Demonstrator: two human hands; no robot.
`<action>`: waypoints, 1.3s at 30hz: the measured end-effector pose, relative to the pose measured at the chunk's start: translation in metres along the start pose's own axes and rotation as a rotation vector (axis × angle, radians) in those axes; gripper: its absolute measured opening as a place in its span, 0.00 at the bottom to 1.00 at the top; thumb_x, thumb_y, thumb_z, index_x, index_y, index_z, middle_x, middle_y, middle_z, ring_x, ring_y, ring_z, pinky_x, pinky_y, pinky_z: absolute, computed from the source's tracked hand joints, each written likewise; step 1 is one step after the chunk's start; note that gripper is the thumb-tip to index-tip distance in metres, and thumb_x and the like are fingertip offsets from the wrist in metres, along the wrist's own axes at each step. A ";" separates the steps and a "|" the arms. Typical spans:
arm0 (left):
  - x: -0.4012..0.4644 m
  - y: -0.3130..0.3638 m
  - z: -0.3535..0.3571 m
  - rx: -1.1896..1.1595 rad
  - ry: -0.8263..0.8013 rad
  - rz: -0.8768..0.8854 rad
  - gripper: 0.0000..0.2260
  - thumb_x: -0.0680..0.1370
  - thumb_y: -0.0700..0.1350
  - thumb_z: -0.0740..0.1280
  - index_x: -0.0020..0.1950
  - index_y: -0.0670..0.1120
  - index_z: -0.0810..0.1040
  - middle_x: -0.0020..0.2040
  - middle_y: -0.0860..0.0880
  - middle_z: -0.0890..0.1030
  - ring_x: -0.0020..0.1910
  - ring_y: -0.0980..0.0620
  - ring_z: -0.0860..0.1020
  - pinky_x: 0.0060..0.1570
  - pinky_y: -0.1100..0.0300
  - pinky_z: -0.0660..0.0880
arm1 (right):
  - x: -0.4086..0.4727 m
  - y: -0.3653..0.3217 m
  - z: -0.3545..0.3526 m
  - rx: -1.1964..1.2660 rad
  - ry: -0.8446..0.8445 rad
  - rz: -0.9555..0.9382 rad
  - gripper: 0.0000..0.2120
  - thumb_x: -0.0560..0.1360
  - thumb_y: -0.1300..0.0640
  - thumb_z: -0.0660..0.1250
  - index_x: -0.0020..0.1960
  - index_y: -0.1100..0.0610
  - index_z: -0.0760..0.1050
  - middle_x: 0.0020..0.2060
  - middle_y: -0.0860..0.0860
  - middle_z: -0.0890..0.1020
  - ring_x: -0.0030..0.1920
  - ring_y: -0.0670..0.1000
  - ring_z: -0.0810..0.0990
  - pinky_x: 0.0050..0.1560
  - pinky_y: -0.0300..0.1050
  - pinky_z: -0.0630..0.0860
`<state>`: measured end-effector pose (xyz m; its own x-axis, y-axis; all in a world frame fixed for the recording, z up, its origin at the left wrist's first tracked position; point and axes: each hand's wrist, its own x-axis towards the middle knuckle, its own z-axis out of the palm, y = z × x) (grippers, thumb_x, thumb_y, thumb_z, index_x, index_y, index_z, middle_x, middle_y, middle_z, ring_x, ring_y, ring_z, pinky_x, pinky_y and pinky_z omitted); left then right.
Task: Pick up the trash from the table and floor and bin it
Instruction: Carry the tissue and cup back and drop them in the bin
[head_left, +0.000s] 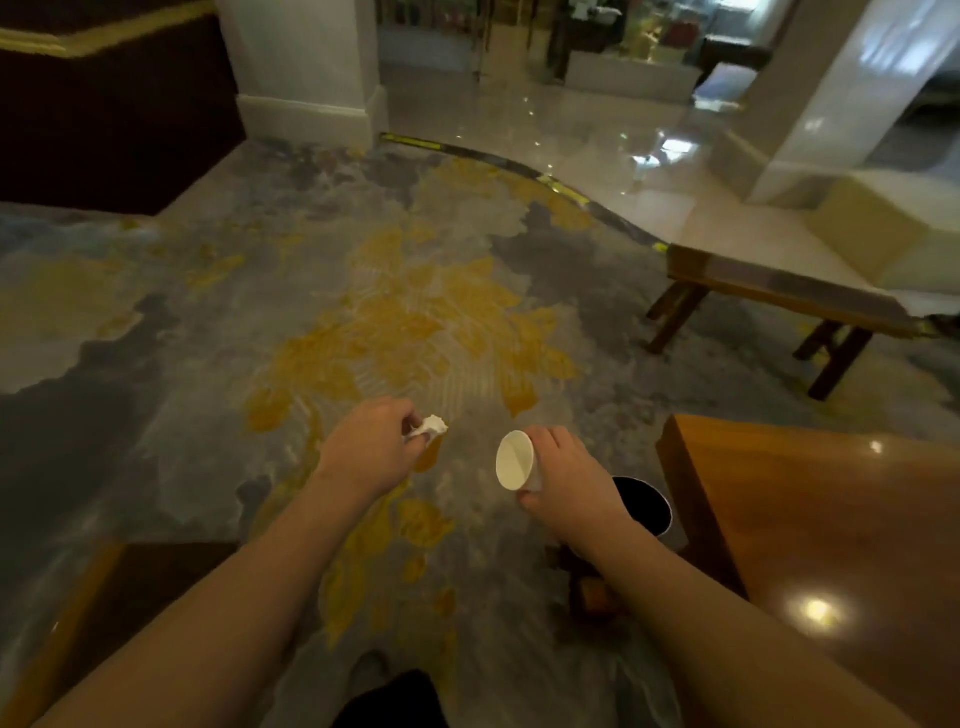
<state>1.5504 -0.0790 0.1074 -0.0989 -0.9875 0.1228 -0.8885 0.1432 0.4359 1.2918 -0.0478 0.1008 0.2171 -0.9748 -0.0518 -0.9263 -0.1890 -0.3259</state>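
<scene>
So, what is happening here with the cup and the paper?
A person is collecting trash with both hands. The left hand pinches a crumpled white tissue, and the right hand holds a white paper cup tipped on its side. Both are held above the patterned carpet. A dark round bin stands just beyond the right hand, beside a wooden table. Nothing has been dropped in yet.

patterned carpet (415, 322), wooden bench (779, 296), white pillar (306, 62)
</scene>
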 end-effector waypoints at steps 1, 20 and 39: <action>0.030 -0.005 0.000 0.002 -0.025 0.020 0.08 0.73 0.54 0.71 0.45 0.50 0.80 0.44 0.50 0.82 0.46 0.47 0.78 0.40 0.56 0.70 | 0.021 0.000 -0.003 0.020 0.011 0.037 0.33 0.71 0.49 0.75 0.70 0.49 0.63 0.64 0.50 0.71 0.64 0.53 0.70 0.57 0.52 0.77; 0.446 0.153 0.158 0.034 -0.346 0.410 0.05 0.72 0.54 0.71 0.42 0.54 0.78 0.40 0.54 0.79 0.40 0.51 0.77 0.34 0.57 0.67 | 0.261 0.250 -0.061 0.159 0.231 0.508 0.29 0.71 0.50 0.74 0.68 0.50 0.66 0.62 0.51 0.73 0.63 0.54 0.72 0.54 0.49 0.75; 0.607 0.459 0.356 0.058 -0.786 1.058 0.09 0.70 0.58 0.71 0.38 0.55 0.77 0.38 0.58 0.80 0.38 0.56 0.78 0.35 0.58 0.73 | 0.264 0.425 -0.093 0.289 0.498 1.241 0.33 0.68 0.46 0.77 0.68 0.44 0.64 0.63 0.45 0.74 0.63 0.50 0.73 0.54 0.47 0.75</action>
<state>0.9234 -0.6365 0.0650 -0.9679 -0.1781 -0.1775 -0.2371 0.8813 0.4088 0.9264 -0.3967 0.0367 -0.8912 -0.4348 -0.1295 -0.3195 0.8041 -0.5014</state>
